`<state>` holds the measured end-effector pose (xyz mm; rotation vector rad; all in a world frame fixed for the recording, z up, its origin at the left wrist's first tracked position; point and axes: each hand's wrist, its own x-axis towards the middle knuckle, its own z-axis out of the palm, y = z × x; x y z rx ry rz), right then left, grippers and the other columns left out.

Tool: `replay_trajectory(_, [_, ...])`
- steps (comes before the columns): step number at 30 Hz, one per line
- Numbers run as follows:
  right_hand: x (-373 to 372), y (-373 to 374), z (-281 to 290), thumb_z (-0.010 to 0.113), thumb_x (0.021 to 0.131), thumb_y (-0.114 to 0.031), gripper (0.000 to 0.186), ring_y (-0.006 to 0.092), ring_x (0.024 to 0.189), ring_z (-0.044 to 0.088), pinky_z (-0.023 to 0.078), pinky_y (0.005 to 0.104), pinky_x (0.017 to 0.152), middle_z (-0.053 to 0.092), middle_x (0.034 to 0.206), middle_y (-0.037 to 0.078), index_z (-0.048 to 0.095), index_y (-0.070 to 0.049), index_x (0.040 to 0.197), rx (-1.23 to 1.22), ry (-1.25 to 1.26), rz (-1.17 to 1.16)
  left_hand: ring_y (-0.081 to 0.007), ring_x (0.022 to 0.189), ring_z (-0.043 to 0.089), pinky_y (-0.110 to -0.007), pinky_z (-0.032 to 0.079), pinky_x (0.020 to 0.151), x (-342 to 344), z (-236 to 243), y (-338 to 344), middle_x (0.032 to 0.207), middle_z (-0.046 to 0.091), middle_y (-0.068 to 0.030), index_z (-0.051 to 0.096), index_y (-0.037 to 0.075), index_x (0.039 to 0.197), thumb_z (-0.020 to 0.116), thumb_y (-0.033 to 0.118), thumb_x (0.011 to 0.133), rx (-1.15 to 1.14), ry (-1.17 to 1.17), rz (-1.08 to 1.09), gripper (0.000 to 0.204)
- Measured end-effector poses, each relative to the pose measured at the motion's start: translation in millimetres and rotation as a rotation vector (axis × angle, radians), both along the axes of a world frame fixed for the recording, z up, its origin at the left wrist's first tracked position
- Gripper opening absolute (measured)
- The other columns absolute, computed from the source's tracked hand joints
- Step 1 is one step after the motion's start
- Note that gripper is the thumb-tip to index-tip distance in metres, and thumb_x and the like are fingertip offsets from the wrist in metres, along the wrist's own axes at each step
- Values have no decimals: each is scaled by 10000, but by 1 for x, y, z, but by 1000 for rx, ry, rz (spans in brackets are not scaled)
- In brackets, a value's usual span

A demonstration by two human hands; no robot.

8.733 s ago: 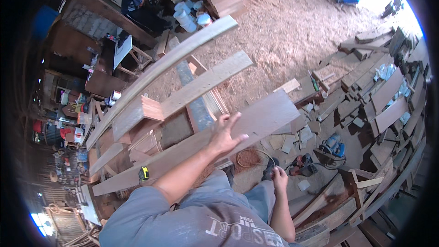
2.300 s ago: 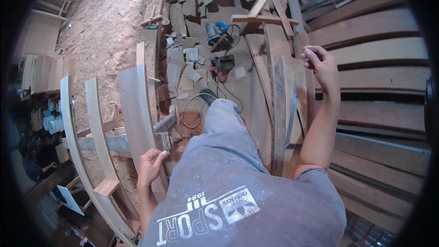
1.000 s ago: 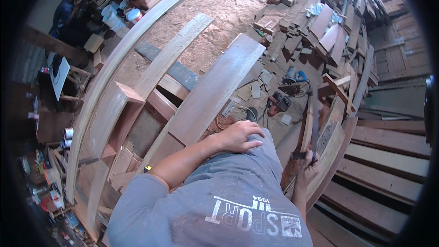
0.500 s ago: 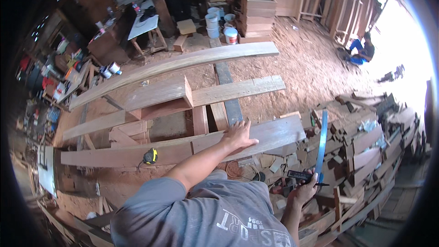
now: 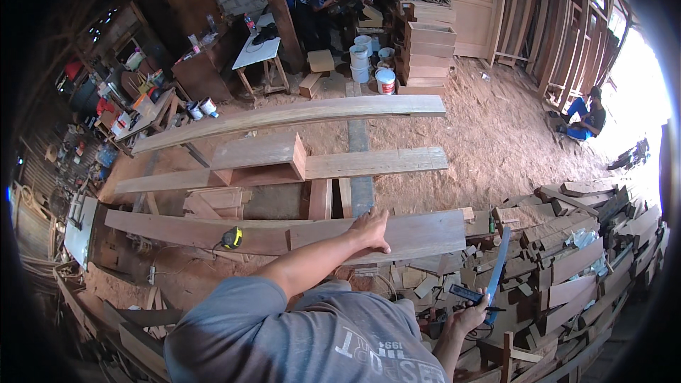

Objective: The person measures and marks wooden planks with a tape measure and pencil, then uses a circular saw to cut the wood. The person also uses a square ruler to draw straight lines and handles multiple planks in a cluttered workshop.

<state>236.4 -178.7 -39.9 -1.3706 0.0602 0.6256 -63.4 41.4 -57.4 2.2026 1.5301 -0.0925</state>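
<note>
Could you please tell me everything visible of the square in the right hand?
The square has a long, thin blade that looks like bluish metal, and a shorter dark crosspiece whose material I cannot tell. The right hand grips it near where they meet, blade slanting up and slightly right in the view. It appears clear of the board, with wood pieces beyond it.

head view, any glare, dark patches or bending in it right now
In the head view, white glare behind the seated person; same view, black corners, and the farthest long plank looking bowed, likely by the fisheye; same view, bluish shine on the metal square in the right hand.
</note>
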Motion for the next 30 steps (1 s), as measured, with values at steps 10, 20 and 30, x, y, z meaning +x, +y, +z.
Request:
replay_trajectory(10, [23,9,9,556,1149,-314,375,43,637,510,412,217,524,715,1087,16,725,-17,1302,84,74,-15,-369,1072,779,-476,601,934,0,64,-15,1130,799,-227,774,26,1222,944,479,777,-152,-274,176,658])
replay_trajectory(20, [76,-5,-18,584,1141,-321,341,71,745,531,428,251,625,691,1134,19,698,-51,1314,184,58,-70,-267,1042,748,-394,604,979,-32,173,5,1217,768,-161,692,-34,1301,856,139,939,-10,-1208,562,433])
replay_trajectory(30, [41,-7,19,588,1152,-294,345,70,710,517,548,274,568,669,1077,14,655,-45,1381,192,145,-63,-260,1054,752,-402,714,912,-43,-27,-86,1181,708,-92,638,35,1279,790,56,996,-596,-1787,1324,323])
